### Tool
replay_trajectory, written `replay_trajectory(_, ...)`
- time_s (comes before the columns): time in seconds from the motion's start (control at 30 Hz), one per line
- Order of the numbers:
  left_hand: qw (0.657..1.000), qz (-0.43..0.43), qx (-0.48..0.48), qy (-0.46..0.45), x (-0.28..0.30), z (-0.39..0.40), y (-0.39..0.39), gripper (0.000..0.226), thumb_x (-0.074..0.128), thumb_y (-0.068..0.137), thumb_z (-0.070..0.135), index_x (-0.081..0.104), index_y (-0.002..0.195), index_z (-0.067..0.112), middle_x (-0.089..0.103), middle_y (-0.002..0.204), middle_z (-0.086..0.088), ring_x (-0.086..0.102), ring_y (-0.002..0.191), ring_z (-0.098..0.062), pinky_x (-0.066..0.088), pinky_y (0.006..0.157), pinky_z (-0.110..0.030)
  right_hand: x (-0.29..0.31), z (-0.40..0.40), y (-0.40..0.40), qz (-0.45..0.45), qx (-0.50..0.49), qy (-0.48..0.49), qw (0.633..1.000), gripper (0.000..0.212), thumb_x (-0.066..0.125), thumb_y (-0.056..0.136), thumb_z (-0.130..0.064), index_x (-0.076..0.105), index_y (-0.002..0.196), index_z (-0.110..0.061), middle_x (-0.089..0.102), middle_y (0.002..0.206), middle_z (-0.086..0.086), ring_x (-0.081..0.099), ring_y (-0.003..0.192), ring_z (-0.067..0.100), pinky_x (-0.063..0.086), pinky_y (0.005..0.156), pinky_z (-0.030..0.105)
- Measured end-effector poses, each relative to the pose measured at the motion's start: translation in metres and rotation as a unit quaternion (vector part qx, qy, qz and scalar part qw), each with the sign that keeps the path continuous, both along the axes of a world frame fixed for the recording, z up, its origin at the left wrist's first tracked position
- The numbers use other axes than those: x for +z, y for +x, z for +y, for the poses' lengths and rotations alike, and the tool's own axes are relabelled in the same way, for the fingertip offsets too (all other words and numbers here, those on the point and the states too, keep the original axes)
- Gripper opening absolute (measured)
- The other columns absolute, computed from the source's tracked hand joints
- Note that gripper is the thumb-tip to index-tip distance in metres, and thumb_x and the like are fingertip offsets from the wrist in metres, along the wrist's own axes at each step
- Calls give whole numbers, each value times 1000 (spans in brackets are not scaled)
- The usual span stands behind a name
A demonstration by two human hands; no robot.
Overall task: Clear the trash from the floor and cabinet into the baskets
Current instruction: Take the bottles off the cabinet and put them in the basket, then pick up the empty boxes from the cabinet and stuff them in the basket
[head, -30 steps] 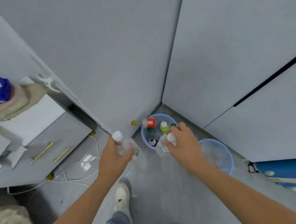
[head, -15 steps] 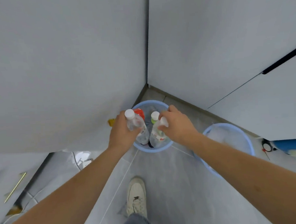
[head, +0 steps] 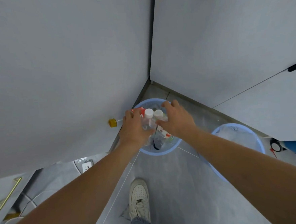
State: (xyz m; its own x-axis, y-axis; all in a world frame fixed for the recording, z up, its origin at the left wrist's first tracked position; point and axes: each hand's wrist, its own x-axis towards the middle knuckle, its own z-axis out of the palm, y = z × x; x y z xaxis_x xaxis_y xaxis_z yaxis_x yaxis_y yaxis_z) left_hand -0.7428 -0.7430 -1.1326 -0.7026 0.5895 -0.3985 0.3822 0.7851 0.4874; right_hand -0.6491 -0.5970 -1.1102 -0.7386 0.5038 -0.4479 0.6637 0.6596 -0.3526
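Both hands have moved over the corner basket (head: 159,152): left hand (head: 133,128) grips one clear bottle (head: 147,123), right hand (head: 176,121) another bottle (head: 160,137). Walls crowd its far rim; a second basket (head: 257,139) flanks it right, a yellow-capped bottle (head: 113,122) left.

this looks like a room in a home, perhaps a bedroom or utility corner, though the wide-angle view shows little of it. plain grey cabinet panels (head: 61,65) meet in a corner over a glossy grey tiled floor (head: 175,188). a drawer front with a slim brass handle (head: 9,194) sits low left, beside a white power strip (head: 87,166) and cables.
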Motion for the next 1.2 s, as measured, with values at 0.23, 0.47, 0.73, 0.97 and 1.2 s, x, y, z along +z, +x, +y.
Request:
replay_trajectory(0.23, 999, 4, 37, 8, 32, -29, 11, 82, 84, 76, 53, 38, 137, 24, 46, 130, -4, 54, 118, -24, 59, 84, -41, 36, 2, 19, -4, 8, 85, 996, 58, 66, 89, -43, 45, 139, -22, 44, 129, 5, 43, 120, 28, 47, 72, 39)
replay_trajectory(0.47, 996, 8, 80, 37, 83, -76, 52, 70, 81, 81, 44, 45, 135, 19, 47, 132, -7, 52, 121, -27, 54, 87, -44, 80, -18, 51, 82, 23, 72, 994, 32, 63, 90, -20, 57, 121, -15, 52, 114, 6, 52, 106, 26, 42, 72, 35)
replay_trajectory(0.73, 987, -1, 159, 29, 167, -179, 134, 57, 72, 86, 52, 42, 130, 31, 50, 125, 5, 57, 111, -16, 55, 85, -36, 158, -121, 119, 90, 109, -10, 990, 16, 57, 91, -11, 65, 100, -22, 62, 101, -3, 58, 94, 20, 47, 74, 35)
replay_trajectory(0.97, 968, 27, 250, 18, 233, -304, 163, 50, 73, 87, 51, 44, 124, 34, 54, 116, 9, 58, 96, -10, 58, 78, -35, 229, -234, 126, 118, 179, -87, 973, 12, 58, 94, -20, 64, 103, -23, 63, 104, -4, 58, 99, 17, 48, 85, 32)
replay_trajectory(1.2, 951, 41, 303, 45, 245, -387, 110, 44, 70, 91, 47, 47, 125, 30, 54, 112, 10, 61, 95, -12, 57, 80, -34, 227, -324, 54, 113, 230, -73, 964, 12, 52, 101, -23, 63, 106, -25, 64, 108, -4, 60, 101, 20, 49, 85, 36)
